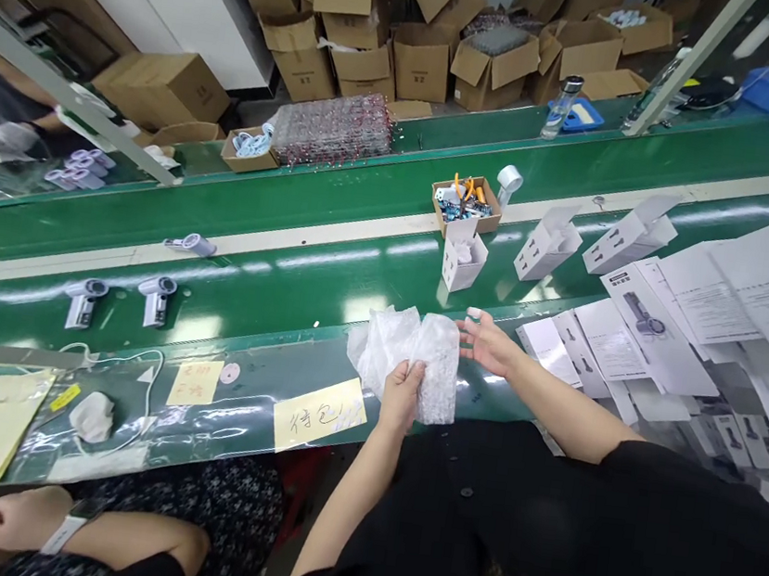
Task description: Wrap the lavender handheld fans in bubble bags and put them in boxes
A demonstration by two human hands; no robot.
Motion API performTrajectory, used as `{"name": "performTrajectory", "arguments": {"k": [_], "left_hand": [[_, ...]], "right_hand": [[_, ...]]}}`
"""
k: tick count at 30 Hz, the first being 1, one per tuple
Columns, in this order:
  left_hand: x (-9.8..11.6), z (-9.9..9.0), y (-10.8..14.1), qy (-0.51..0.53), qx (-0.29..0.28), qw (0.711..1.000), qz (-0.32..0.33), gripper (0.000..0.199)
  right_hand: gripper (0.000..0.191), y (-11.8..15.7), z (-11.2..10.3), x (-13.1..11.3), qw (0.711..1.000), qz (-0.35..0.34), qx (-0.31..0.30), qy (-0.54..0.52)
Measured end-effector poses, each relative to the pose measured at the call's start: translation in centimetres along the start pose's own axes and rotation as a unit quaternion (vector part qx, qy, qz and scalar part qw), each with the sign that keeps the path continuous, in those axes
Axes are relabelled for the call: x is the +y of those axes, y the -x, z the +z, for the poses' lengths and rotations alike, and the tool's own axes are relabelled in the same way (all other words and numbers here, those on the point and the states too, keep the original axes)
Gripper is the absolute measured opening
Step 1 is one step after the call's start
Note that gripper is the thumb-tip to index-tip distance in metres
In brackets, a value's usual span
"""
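My left hand (402, 395) pinches the lower part of a translucent bubble-wrap bag (442, 356) above the bench's front edge. More crumpled bubble wrap (381, 344) spreads out just left of it; whether it is a separate piece I cannot tell. Held palm up with fingers apart, my right hand (488, 343) is at the bag's right edge, its fingertips close to or touching the plastic. Beyond the hands stands an open white box (464, 259) with something whitish inside. Whether the bag contains anything is unclear.
Open white boxes (548, 243) stand at right, beside many stacked printed boxes (660, 327). Handheld fans (157, 300) lie on the green belt (274, 274) at left. A small carton (465, 206) holds tools. A co-worker's arm (116, 535) is at lower left, near a handwritten note (319, 414).
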State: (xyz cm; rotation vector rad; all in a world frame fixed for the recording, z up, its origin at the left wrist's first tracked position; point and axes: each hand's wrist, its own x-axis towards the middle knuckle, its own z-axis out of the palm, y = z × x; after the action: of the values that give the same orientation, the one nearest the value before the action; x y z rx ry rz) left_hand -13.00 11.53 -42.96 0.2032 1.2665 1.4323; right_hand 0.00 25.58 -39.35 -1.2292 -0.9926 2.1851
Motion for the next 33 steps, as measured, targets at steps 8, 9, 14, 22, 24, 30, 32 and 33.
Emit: {"name": "performTrajectory", "arguments": {"k": [8, 9, 14, 22, 24, 30, 32, 33], "left_hand": [[1.4, 2.6, 1.6, 0.093, -0.104, 0.989, -0.050, 0.045], [1.5, 2.6, 1.5, 0.128, -0.106, 0.982, -0.086, 0.043], [1.0, 1.7, 1.3, 0.131, -0.119, 0.978, -0.107, 0.035], [1.4, 2.8, 1.2, 0.152, -0.100, 0.977, -0.108, 0.054], [1.6, 2.8, 1.0, 0.119, -0.099, 0.985, -0.078, 0.057], [2.5, 2.9, 0.7, -0.049, -0.168, 0.983, 0.056, 0.065], [2.9, 3.1, 0.5, -0.016, -0.171, 0.984, 0.047, 0.062], [3.0, 3.0, 0.3, 0.008, -0.167, 0.985, 0.030, 0.058]], "right_hand": [[0.044, 0.7, 2.1, 1.9, 0.992, -0.033, -0.043, 0.115], [0.042, 0.9, 2.1, 2.0, 0.993, -0.026, -0.064, 0.092], [0.035, 1.7, 1.9, 1.9, 0.978, -0.058, -0.121, 0.158], [0.023, 1.9, 1.7, 0.8, 0.855, -0.198, -0.149, 0.456], [0.023, 2.1, 1.8, 0.6, 0.888, -0.157, -0.154, 0.403], [0.031, 1.7, 2.2, 0.2, 0.946, -0.102, -0.119, 0.283], [0.031, 1.4, 2.2, -0.3, 0.959, -0.121, -0.066, 0.248], [0.032, 1.4, 2.1, -0.7, 0.968, -0.127, -0.047, 0.213]]}}
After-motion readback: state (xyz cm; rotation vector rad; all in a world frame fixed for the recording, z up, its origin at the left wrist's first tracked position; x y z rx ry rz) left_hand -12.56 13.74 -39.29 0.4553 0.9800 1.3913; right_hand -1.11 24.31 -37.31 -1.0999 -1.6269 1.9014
